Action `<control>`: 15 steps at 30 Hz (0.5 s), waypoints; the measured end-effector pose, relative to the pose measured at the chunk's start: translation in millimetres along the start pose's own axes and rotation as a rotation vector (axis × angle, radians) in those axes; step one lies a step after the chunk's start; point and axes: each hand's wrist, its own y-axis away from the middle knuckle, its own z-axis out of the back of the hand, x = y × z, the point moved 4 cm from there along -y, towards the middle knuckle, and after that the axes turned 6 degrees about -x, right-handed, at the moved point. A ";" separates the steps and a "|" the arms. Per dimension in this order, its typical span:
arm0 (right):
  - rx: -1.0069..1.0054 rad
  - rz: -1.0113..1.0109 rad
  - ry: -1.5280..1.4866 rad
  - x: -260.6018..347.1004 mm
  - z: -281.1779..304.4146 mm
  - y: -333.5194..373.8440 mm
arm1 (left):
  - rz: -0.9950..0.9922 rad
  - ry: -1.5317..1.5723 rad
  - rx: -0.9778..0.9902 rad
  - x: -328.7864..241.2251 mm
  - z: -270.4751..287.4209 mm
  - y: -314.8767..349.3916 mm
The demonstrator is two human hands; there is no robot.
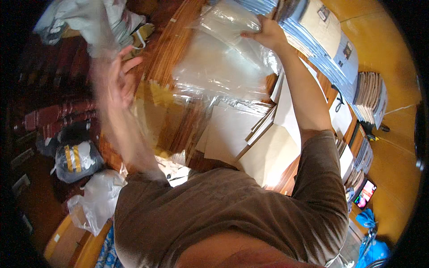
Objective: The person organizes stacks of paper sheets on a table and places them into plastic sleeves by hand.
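Note:
Clear plastic bags (219, 71) lie in a loose, shiny layer on the wooden table (163, 49). At their far right corner my right hand (270, 35) grips the plastic, thumb on top and fingers curled at the edge. My left hand (121, 80) is raised at the table's left side, smeared by motion, with its fingers apart and nothing in them. White and cream cardboard sheets (268, 154) lie nearer to me, partly under the plastic.
Folded light-blue shirts (328, 42) with cardboard inserts are stacked along the right edge, beside a brown folded pile (370, 96). A lit phone (365, 194) lies at the lower right. Wrapped plastic bundles (78, 161) and a white bag (98, 201) sit at the left.

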 end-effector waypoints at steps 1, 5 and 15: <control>-0.032 -0.012 0.026 -4.4 6.7 4.4 | 0.015 -0.139 0.009 13.7 -14.7 -22.4; -0.264 -0.068 -0.046 -8.5 62.4 34.8 | -0.083 -0.597 0.013 75.4 -63.5 -102.0; -1.084 0.243 -0.220 93.6 216.7 92.6 | -0.864 -1.914 -0.042 172.4 -108.9 -163.1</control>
